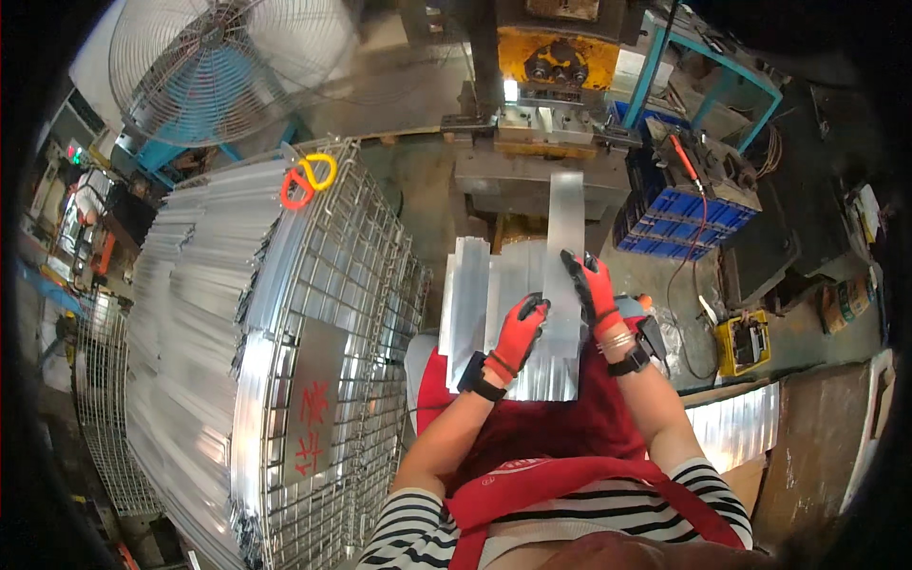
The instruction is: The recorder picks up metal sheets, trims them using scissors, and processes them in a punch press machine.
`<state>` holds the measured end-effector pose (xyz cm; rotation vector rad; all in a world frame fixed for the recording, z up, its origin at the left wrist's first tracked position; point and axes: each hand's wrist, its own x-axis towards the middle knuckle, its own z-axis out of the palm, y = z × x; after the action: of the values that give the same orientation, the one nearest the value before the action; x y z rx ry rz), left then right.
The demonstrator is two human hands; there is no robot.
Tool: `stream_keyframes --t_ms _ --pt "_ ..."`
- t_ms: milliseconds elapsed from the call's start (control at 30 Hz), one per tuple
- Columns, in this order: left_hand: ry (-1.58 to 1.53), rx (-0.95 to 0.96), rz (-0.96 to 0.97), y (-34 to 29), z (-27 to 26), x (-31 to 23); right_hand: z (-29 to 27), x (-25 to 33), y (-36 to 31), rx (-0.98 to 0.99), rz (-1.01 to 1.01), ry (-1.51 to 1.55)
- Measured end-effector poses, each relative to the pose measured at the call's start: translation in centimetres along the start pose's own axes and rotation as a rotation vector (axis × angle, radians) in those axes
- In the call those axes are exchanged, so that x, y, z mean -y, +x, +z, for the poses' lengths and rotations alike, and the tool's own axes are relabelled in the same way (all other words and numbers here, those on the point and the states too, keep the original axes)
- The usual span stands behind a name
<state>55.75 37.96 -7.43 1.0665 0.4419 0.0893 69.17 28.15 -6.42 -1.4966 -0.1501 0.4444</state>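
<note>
A long, flat, shiny metal strip (566,214) stands out above a stack of similar metal strips (518,275) in front of my lap. My right hand (594,290), in a red glove with black fingertips, is closed on the strip's right edge. On the opposite edge, lower down, my left hand (519,334) has its gloved fingers curled in and pinching the strip. The undersides of the fingers are hidden. The strip's far end points at a machine (546,128) with a yellow panel.
To my left stands a wire mesh cage (351,275) packed with metal strips (185,332), red and yellow hooks (318,173) on its corner. Beyond it is a large fan (204,71). Blue crates (679,223) stand at right, with a yellow box (744,342) nearer me.
</note>
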Motion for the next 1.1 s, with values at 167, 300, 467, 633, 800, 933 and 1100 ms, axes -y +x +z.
stream_keyframes --t_ms 167,300,467,633,800,933,1100 --pt "0.015 0.134 0.062 1.5 -0.3 1.6 0.2 -0.3 2.3 -0.016 -0.114 0.041" --pt "-0.179 0.259 -0.11 0.5 2.0 -3.3 0.7 2.2 5.0 0.027 -0.223 0.136" --pt "-0.185 0.358 -0.015 2.9 2.3 -5.5 2.4 4.3 7.8 0.067 -0.284 0.024" --pt "-0.229 0.404 -0.063 4.0 1.4 -5.8 3.1 3.7 8.6 0.06 -0.259 0.07" --pt "-0.227 0.395 -0.037 4.4 1.0 -5.5 3.5 4.5 8.1 0.024 -0.21 -0.012" --pt "-0.203 0.427 -0.029 4.5 0.7 -5.6 4.0 4.8 7.8 0.025 -0.247 0.003" --pt "-0.136 0.36 0.118 5.8 1.3 -6.8 3.7 4.8 10.6 0.009 -0.276 -0.117"
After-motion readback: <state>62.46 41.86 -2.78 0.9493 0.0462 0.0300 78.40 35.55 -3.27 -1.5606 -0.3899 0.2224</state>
